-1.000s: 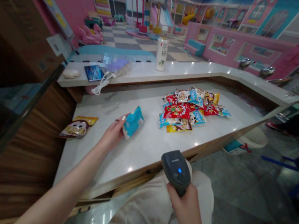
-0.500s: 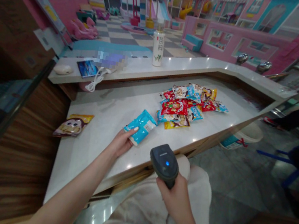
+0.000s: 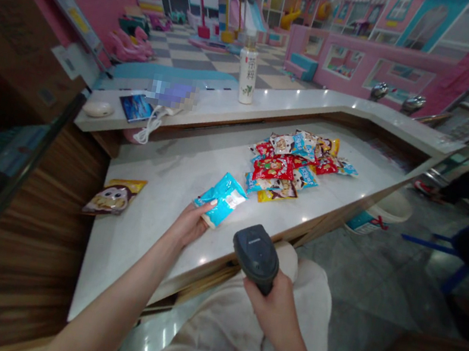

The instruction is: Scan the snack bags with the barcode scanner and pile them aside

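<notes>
My left hand (image 3: pixel 193 223) grips a blue snack bag (image 3: pixel 219 202) by its lower left part, thumb on top, just over the white counter (image 3: pixel 132 266). A bright patch of light falls on the white label of that bag. Wrapped in my right hand (image 3: pixel 278 304) is the handle of a dark grey barcode scanner (image 3: pixel 256 253), its head aimed toward the bag. To the right of the blue bag lies a heap of red, blue and yellow snack bags (image 3: pixel 274 167). A single brown and yellow snack bag (image 3: pixel 115 197) rests apart at the counter's left edge.
On the raised ledge (image 3: pixel 302 100) stand a bottle (image 3: pixel 247 75), a phone-like screen (image 3: pixel 136 107) with a white cable (image 3: pixel 151 126), and a white rounded object (image 3: pixel 98 109). A white bucket (image 3: pixel 384 214) and a blue-legged stool (image 3: pixel 465 258) are on the floor at right.
The scanner's blue light has gone off, and bright light now covers the label of the blue bag. Both hands have stayed nearly in place.
</notes>
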A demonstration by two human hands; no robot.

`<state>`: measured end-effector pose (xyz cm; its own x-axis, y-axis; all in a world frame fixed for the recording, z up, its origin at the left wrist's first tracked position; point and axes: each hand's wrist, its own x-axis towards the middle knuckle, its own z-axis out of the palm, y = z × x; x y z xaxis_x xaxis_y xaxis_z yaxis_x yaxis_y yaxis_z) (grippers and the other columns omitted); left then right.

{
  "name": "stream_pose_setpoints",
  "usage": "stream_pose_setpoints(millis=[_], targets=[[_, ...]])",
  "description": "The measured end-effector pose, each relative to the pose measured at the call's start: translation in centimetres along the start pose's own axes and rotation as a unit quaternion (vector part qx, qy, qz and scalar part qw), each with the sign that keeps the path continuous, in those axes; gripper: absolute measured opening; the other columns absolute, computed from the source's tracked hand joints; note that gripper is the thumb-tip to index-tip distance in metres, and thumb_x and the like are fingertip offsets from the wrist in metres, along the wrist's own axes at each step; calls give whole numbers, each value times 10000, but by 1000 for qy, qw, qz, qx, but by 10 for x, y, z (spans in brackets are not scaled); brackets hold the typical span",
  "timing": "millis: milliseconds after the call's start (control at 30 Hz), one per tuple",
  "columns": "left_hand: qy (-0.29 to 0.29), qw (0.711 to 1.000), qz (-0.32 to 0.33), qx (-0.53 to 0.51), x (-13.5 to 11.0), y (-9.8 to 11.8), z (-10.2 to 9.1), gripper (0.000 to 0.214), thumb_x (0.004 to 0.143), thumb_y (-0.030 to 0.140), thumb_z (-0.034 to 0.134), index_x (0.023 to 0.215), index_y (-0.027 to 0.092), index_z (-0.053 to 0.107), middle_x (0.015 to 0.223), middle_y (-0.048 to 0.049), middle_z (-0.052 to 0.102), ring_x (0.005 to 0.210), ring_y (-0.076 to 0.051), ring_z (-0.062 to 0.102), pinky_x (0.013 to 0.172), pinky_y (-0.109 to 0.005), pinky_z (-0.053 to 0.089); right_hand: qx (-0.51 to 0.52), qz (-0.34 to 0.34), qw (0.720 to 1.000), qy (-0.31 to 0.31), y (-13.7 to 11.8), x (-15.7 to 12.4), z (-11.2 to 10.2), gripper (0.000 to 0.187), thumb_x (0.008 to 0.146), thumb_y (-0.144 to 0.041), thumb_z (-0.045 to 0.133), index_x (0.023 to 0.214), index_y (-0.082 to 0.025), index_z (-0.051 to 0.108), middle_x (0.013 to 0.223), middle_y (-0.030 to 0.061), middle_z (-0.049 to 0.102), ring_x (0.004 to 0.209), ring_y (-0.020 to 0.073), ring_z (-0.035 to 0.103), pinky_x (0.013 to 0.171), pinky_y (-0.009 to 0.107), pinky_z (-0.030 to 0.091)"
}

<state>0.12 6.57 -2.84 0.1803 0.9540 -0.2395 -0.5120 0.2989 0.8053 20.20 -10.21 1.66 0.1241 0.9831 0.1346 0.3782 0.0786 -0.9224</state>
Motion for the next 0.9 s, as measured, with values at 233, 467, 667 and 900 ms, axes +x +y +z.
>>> stream_pose_setpoints(millis=[233, 467, 667, 900], targets=[[28, 1000, 5, -5, -3, 3, 4, 438, 774, 212, 787, 1198, 181, 683, 1147, -92, 759, 961, -223, 742, 882, -325, 603, 12, 8, 1000, 12, 5, -3, -2, 228, 786, -191, 648, 986, -144, 748, 830, 42, 778, 773, 228, 716, 719, 256, 549], [86, 986, 127, 63, 46, 23, 27, 351, 866, 386, 684, 1165, 206, 648, 1155, -63, 727, 1026, -197, 702, 928, -315, 555, -2, 33, 999, 24, 10, -5, -11, 216, 800, -217, 624, 961, -137, 744, 817, 52, 772, 763, 237, 713, 708, 267, 549], [34, 906, 280, 315, 132, 24, 76, 569, 944, 435, 567, 1431, 178, 423, 1544, -157, 446, 1438, -228, 420, 1199, -374, 306, -15, 32, 999, 31, 15, -2, -15, 202, 791, -253, 618, 904, -135, 737, 784, 56, 768, 734, 239, 707, 688, 272, 554], [-50, 829, 267, 488, 126, 19, 65, 620, 970, 467, 473, 1505, 173, 367, 1582, -151, 409, 1476, -272, 365, 1231, -445, 250, -29, 39, 998, 44, 21, -4, -24, 186, 794, -274, 621, 862, -144, 735, 747, 51, 764, 714, 243, 715, 658, 269, 559]])
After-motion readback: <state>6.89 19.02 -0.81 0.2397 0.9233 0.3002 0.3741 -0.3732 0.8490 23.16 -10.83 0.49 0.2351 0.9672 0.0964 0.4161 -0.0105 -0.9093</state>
